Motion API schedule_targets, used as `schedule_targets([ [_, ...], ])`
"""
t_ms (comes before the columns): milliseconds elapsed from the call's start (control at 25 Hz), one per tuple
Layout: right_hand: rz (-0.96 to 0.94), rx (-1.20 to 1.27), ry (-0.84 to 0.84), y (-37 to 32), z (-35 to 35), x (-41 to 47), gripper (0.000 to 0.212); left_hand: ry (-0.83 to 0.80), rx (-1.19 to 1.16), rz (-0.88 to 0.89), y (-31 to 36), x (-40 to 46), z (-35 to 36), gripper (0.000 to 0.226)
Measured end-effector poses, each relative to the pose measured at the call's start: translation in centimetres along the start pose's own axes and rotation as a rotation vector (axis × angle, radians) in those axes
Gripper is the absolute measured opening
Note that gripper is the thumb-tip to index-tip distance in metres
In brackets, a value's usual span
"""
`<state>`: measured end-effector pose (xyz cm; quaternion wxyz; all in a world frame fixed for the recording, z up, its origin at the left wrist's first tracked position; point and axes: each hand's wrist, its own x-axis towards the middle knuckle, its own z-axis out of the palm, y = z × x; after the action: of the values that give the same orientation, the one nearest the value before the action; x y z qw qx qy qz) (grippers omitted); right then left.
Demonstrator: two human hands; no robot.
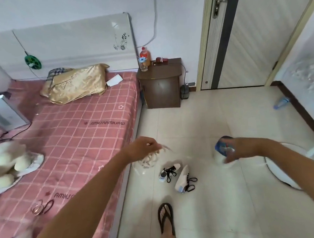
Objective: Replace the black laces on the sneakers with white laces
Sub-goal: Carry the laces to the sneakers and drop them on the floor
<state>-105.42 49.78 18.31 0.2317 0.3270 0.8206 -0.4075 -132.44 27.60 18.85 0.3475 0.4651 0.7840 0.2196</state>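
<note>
The person stands by the bed (76, 134), both arms stretched out over the tiled floor (222, 206). The left hand (142, 146) has its fingers curled down, pinching a clear bag (147, 161) that hangs beneath it with a pale bundle inside, which looks like the white laces (148, 161), though motion blur keeps me from being sure. The right hand (236, 149) is clasped around a blue and white object (221, 149); it is smeared by movement, so I cannot tell what it is.

Down on the floor, between the two hands and a little nearer the person, lie the two sneakers (174, 176), white with black laces (169, 174) hanging loose. The one closer to the left hand sits upright; the other, just beside it, is tipped on its side. Below them, nearer still, a foot in a black flip-flop (165, 217) is planted on the tiles.

Beyond the left hand, past the bed's edge, a brown nightstand (160, 85) carries a bottle (145, 55). Far beyond the right hand is a closed door (248, 36), and off to its outer side a plastic bottle (281, 103) lies by the wall.
</note>
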Motion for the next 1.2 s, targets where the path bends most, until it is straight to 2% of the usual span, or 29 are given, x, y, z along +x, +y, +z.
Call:
schedule_targets([
  [40, -0.113, 0.100, -0.024, -3.6, -0.1, 2.2, 0.073, -0.071, 0.019, 0.055, 0.8, 2.3, -0.9, 0.020],
  [80, -0.203, 0.213, -0.022, -7.0, -0.2, 4.3, 0.076, -0.109, 0.022, 0.095, 1.4, 4.4, -1.8, 0.021],
  [160, -0.286, 0.375, -0.007, -12.1, -0.8, 8.0, 0.060, -0.122, 0.023, 0.139, 1.7, 8.1, -3.9, 0.023],
  [240, -0.292, 0.581, -0.024, -13.4, -2.1, 11.1, 0.032, -0.122, -0.014, 0.135, 0.9, 11.1, -6.1, 0.024],
  [320, -0.272, 0.614, 0.026, -12.9, -3.6, 13.1, 0.010, -0.149, -0.045, 0.123, -0.6, 14.2, -7.7, 0.021],
  [400, -0.199, 0.508, 0.170, -11.3, -5.6, 15.1, 0.015, -0.173, 0.021, 0.102, -2.4, 17.3, -8.5, 0.021],
  [440, -0.166, 0.558, 0.245, -10.3, -6.8, 16.2, 0.017, -0.168, 0.056, 0.074, -3.4, 18.8, -8.8, 0.022],
  [560, -0.080, 1.125, 0.466, -6.0, -11.6, 18.6, 0.018, -0.087, 0.009, -0.098, -7.3, 21.9, -9.3, 0.024],
  [640, -0.046, 1.475, 0.515, -2.5, -15.8, 20.3, 0.018, 0.000, -0.175, -0.280, -10.2, 23.4, -9.1, 0.025],
  [680, -0.031, 1.523, 0.501, -0.9, -17.8, 21.6, 0.017, 0.060, -0.287, -0.366, -11.5, 24.1, -8.7, 0.024],
  [800, 0.071, 1.327, 0.478, 3.0, -20.5, 27.9, 0.012, 0.247, -0.500, -0.546, -15.0, 27.0, -6.1, 0.027],
  [920, 0.178, 1.095, 0.384, 5.3, -17.2, 35.8, 0.014, 0.312, -0.719, -0.581, -17.9, 31.6, -2.8, 0.022],
  [960, 0.180, 1.088, 0.323, 6.1, -15.3, 39.0, 0.013, 0.319, -0.774, -0.559, -19.4, 33.8, -1.5, 0.021],
  [1040, 0.119, 1.258, 0.289, 7.8, -12.3, 45.2, 0.014, 0.324, -0.803, -0.514, -23.2, 37.7, 1.3, 0.022],
  [1120, 0.013, 1.451, 0.436, 9.7, -10.9, 50.8, 0.017, 0.326, -0.829, -0.484, -28.4, 40.8, 5.0, 0.024],
  [1160, -0.021, 1.425, 0.540, 10.6, -10.6, 52.9, 0.017, 0.311, -0.861, -0.485, -30.8, 41.9, 6.8, 0.025],
  [1200, -0.030, 1.298, 0.644, 11.4, -10.1, 54.7, 0.017, 0.283, -0.859, -0.488, -33.0, 43.1, 8.3, 0.025],
])
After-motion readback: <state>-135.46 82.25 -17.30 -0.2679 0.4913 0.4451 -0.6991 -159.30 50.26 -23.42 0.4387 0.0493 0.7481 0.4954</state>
